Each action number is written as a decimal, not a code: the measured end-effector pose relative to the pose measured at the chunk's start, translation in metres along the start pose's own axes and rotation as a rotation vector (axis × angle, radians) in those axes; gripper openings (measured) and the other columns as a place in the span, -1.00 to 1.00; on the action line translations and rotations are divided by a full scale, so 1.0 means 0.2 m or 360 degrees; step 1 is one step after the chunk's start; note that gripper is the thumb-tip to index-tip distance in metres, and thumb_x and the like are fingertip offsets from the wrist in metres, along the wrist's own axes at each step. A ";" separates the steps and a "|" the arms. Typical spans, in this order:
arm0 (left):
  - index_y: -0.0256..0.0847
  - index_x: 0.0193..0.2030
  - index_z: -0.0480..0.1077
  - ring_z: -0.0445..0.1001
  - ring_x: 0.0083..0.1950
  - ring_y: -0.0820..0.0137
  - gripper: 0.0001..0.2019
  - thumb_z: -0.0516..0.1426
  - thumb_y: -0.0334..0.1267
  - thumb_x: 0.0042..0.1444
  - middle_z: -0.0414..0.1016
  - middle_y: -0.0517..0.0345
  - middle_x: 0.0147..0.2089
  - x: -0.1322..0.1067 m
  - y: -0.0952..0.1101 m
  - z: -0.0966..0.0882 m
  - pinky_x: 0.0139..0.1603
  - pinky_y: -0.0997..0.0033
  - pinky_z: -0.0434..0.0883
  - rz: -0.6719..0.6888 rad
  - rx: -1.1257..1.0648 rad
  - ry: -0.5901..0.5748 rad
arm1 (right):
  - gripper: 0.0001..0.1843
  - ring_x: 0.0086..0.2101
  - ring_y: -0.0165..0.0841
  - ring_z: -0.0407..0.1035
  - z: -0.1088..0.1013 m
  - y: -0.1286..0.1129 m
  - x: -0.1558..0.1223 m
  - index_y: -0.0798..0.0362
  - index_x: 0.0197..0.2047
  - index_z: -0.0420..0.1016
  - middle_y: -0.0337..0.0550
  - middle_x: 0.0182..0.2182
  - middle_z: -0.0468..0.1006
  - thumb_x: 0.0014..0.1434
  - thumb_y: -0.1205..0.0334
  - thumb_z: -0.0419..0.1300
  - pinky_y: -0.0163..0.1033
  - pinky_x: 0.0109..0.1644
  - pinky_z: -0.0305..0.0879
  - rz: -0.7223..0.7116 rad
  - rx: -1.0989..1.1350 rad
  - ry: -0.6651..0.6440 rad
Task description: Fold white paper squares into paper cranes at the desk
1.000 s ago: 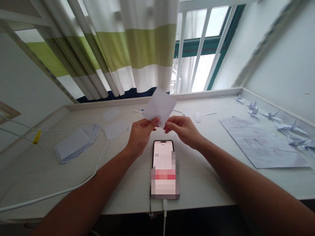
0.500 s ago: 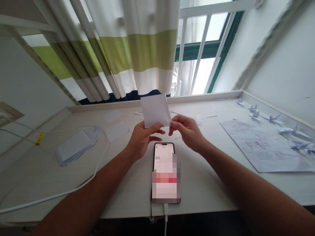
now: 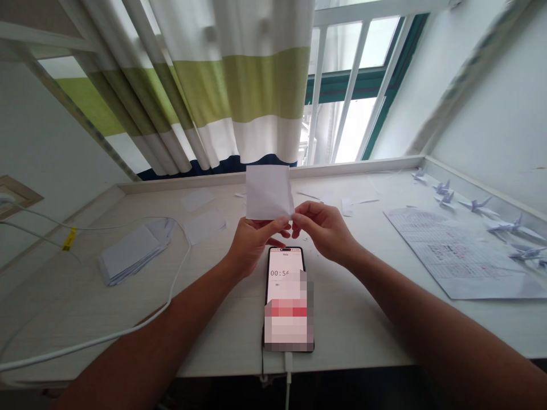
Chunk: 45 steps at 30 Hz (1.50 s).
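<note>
A roughly square piece of white paper (image 3: pixel 268 191) is held up above the desk, its right edge slightly uneven. My left hand (image 3: pixel 252 242) pinches its lower edge, thumb in front and fingers behind. At the lower right corner, the thumb and index finger of my right hand (image 3: pixel 319 228) close on the paper. Below my hands lies a phone (image 3: pixel 280 287) with 00:56 partly legible on its screen; its lower part is blurred out. A white cable (image 3: pixel 288 370) is plugged into the phone's bottom end.
Left on the desk (image 3: pixel 342 324) lies a stack of paper squares (image 3: pixel 132 253), near a white cable (image 3: pixel 182 273) that crosses my left forearm. Loose paper sheets (image 3: pixel 207 226) and scraps lie behind. On the right are a printed sheet (image 3: pixel 453 250) and several folded paper cranes (image 3: pixel 476 205).
The paper has turned slightly and now stands straighter. My right hand has shifted a little left, nearer my left fingers. More digits now show on the phone's screen.
</note>
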<state>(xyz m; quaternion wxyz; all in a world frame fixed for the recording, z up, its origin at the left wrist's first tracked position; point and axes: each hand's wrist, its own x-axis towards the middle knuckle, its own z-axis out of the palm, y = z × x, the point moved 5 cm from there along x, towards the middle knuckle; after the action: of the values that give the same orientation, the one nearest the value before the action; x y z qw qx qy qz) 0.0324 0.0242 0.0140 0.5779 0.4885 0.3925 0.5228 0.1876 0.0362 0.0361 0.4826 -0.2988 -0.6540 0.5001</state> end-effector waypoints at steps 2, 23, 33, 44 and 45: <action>-0.26 -0.22 0.66 0.60 -0.30 0.34 -0.69 0.44 -0.06 0.04 0.66 0.05 -0.32 0.00 0.00 0.00 -0.38 0.43 0.55 0.0033 0.0047 0.0035 | -0.78 -0.40 -0.37 0.51 0.00 0.00 0.00 0.06 -0.32 0.54 -0.19 -0.41 0.60 0.27 0.11 0.34 -0.18 -0.27 0.49 0.0010 -0.0117 0.0007; -0.24 -0.36 0.62 0.56 -0.40 0.38 -0.85 0.40 -0.20 0.06 0.64 0.10 -0.39 0.00 0.03 0.03 -0.45 0.41 0.42 0.0211 0.0006 0.0135 | -0.79 -0.39 -0.37 0.50 0.03 0.00 -0.02 0.03 -0.37 0.48 -0.17 -0.41 0.62 0.28 0.15 0.31 -0.16 -0.26 0.50 -0.0005 -0.0047 0.0003; -0.25 -0.37 0.63 0.61 -0.35 0.29 -0.83 0.39 -0.18 0.07 0.66 0.05 -0.38 0.00 0.04 0.02 -0.38 0.31 0.46 0.0201 0.0103 0.0102 | -0.80 -0.37 -0.35 0.52 0.01 -0.01 -0.02 0.04 -0.34 0.53 -0.16 -0.40 0.63 0.31 0.14 0.29 -0.15 -0.26 0.50 -0.0030 -0.0202 -0.0057; -0.27 -0.24 0.67 0.65 -0.30 0.25 -0.76 0.41 -0.12 0.10 0.71 -0.02 -0.33 -0.01 0.02 0.02 -0.33 0.30 0.53 0.0228 0.0167 0.0021 | -0.81 -0.38 -0.32 0.53 -0.04 -0.02 -0.01 0.05 -0.37 0.56 -0.16 -0.43 0.62 0.27 0.18 0.27 -0.11 -0.24 0.51 -0.0064 -0.0339 0.0017; -0.27 -0.23 0.67 0.65 -0.31 0.25 -0.76 0.41 -0.11 0.10 0.71 -0.03 -0.32 -0.01 0.03 0.02 -0.33 0.29 0.54 0.0234 0.0184 0.0025 | -0.82 -0.38 -0.31 0.53 -0.04 -0.03 -0.01 0.04 -0.35 0.57 -0.16 -0.43 0.62 0.28 0.17 0.27 -0.11 -0.24 0.51 -0.0085 -0.0357 0.0029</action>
<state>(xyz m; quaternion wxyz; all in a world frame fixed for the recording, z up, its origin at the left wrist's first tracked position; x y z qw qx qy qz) 0.0343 0.0215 0.0202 0.5058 0.5442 0.3897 0.5442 0.1961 0.0359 0.0416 0.4652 -0.3378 -0.7091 0.4081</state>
